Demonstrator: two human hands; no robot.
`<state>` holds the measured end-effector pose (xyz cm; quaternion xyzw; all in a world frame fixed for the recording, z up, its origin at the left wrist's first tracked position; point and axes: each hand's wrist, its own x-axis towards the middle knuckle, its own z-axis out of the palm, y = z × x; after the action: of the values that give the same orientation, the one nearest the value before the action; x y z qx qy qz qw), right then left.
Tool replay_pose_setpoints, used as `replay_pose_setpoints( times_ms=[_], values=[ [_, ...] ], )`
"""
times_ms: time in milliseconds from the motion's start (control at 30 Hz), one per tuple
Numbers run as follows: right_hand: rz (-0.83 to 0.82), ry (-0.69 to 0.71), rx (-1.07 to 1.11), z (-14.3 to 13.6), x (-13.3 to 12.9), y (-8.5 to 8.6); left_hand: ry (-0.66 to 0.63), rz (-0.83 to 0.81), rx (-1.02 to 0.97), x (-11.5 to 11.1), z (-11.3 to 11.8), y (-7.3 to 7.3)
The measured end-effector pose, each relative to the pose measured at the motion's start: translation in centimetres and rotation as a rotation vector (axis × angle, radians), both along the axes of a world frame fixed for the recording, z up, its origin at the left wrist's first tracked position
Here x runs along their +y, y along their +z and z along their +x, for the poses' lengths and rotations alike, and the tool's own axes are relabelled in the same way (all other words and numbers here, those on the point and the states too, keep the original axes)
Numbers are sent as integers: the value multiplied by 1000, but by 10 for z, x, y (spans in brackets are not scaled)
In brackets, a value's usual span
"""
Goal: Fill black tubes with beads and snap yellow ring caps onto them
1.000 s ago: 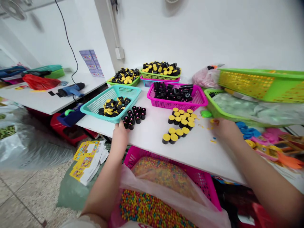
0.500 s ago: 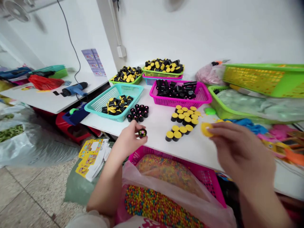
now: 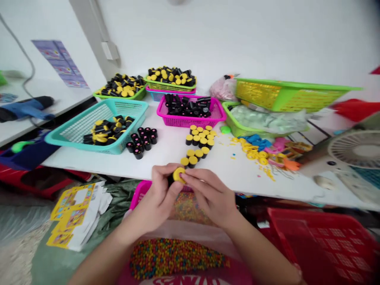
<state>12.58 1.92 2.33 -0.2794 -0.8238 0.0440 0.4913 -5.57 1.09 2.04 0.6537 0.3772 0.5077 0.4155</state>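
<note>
My left hand [image 3: 162, 198] is closed around a small black cylinder, mostly hidden by the fingers. A yellow cap [image 3: 179, 175] sits on its end, facing me. The fingertips of my right hand [image 3: 212, 194] press on the cap's right side. Both hands meet over the table's front edge, above a bag of coloured beads [image 3: 175, 257]. Just beyond them, several black cylinders with yellow caps [image 3: 202, 141] stand upright in a group. Left of these stand several black cylinders with pink centres [image 3: 143, 141].
A teal basket [image 3: 59, 132] holds capped cylinders at the left; a magenta basket [image 3: 191, 120] holds black parts. Green baskets line the back. Yellow rings [image 3: 252, 152] and coloured pieces lie at the right, near a fan [image 3: 356, 146]. A red crate [image 3: 323, 245] is below.
My right hand has moved left with the yellow cap, which now sits on the cylinder in my left hand. The two hands have come together, and the view has turned right.
</note>
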Motion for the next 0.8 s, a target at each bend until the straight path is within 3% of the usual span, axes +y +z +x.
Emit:
replay_pose_setpoints(
  times_ms=[133,233,333,467,633,700,800],
  values=[
    [31,71,-91,-2,1,1,-5,-103,-257,-1,10,-11],
    [86,78,-132,0,4,0,-83,-224,-392,4,17,-7],
    [100,75,-65,1,7,-4,-146,-376,-375,4,22,2],
    [51,151,100,-2,1,-18,-166,-560,-384,-4,30,9],
    [-183,62,79,-2,-15,-34,-174,-681,-483,-12,38,19],
    [-259,90,62,2,-16,-29,-183,-683,-471,-12,38,21],
    [-255,255,117,10,-11,-11,-182,-651,-443,-8,34,14]
  ],
)
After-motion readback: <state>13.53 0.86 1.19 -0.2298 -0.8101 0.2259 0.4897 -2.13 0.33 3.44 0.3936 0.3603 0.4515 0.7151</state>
